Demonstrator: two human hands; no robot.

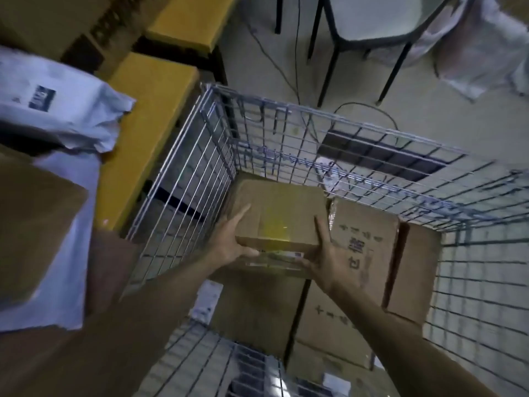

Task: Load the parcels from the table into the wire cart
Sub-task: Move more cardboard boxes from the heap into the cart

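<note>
A brown cardboard parcel [279, 213] with a yellow patch on top is inside the wire cart [189, 179], in its far left corner. My left hand [229, 242] grips the parcel's left near edge, thumb under the front. My right hand [326, 253] holds its right near corner, fingers along the side. Beneath and beside it lie other brown boxes, one with printed characters [363, 242] and a large one [257, 308] with a white label. On the table at left remain a grey poly mailer [57, 101], a white mailer [65, 253] and a brown box [31, 224].
The yellow table [143, 133] edge runs along the cart's left side. A black-legged chair [369, 27] stands beyond the cart, with cables on the floor. A white bag [481, 47] lies at far right. More cardboard boxes [43, 21] sit at top left.
</note>
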